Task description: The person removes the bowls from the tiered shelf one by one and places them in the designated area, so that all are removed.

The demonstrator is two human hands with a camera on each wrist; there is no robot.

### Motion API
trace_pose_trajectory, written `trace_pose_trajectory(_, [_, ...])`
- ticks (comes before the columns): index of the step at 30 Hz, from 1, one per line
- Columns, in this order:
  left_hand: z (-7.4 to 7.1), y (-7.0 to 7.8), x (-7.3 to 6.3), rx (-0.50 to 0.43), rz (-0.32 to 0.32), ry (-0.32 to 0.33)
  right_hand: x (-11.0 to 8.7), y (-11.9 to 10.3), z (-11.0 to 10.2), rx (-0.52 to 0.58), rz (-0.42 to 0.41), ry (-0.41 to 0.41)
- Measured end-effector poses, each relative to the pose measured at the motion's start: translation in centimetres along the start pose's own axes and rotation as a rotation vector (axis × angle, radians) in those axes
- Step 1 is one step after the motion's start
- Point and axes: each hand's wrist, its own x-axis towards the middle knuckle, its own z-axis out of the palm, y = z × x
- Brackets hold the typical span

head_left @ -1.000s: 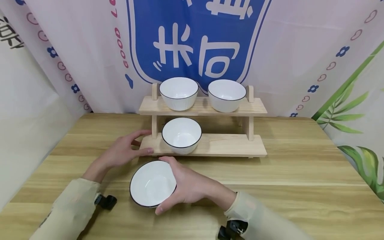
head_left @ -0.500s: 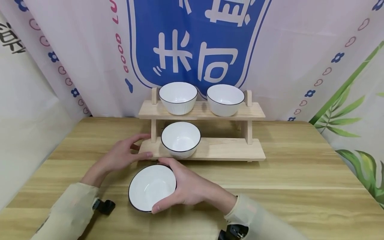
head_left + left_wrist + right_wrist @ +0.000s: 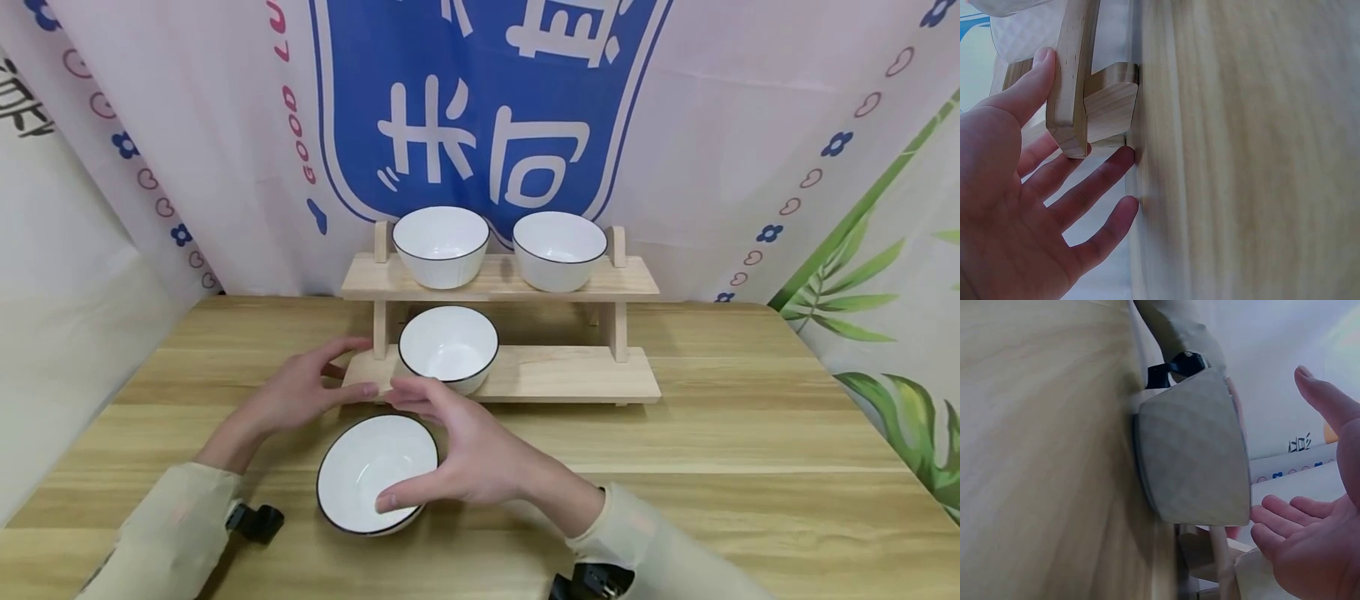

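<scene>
Head view shows the right hand (image 3: 468, 454) with fingers spread and holding nothing, its thumb passing over the near bowl (image 3: 356, 475), which sits on the surface (image 3: 750, 500) before the wooden rack (image 3: 618, 329). The left hand (image 3: 296, 390) has fingers loosely extended against the lower shelf (image 3: 577, 371) at its left end; how firmly, I cannot tell.

The near bowl is probably stiff, fairly light, slippery and breakable; its wall just below the dark rim, thumb inside and fingers outside, seems the best hold.

Farther out stand the lower-shelf bowl (image 3: 448, 340), upper-left bowl (image 3: 441, 258) and upper-right bowl (image 3: 558, 258).

Right wrist view alone reveals diamond-like relief on the near bowl's outside.
</scene>
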Motion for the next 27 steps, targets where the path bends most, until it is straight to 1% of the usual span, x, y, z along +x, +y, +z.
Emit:
trace_pose_trajectory(7, [0.0,-0.1,-0.1,0.007,-0.019,-0.008,-0.4,-1.2,-0.8,0.045,-0.051,0.02])
trace_pose_trajectory(11, [-0.1,-0.1,-0.1,0.006,-0.025,-0.009,-0.5,-1.7,-1.4,0.076,-0.085,0.058])
trace_pose_trajectory(15, [-0.1,0.0,0.0,0.009,-0.027,-0.01,-0.6,-1.9,-2.2,0.087,-0.128,0.147])
trace_pose_trajectory(19, [-0.1,0.0,0.0,0.011,-0.028,-0.016,-0.5,-1.7,-3.1,0.059,-0.186,0.27])
trace_pose_trajectory(22, [0.0,0.0,0.1,0.01,-0.025,-0.015,-0.4,-1.3,-3.8,0.028,-0.18,0.345])
trace_pose_trajectory(27, [0.0,-0.1,0.1,0.009,-0.014,-0.009,-0.1,-0.3,-4.9,-0.003,-0.114,0.393])
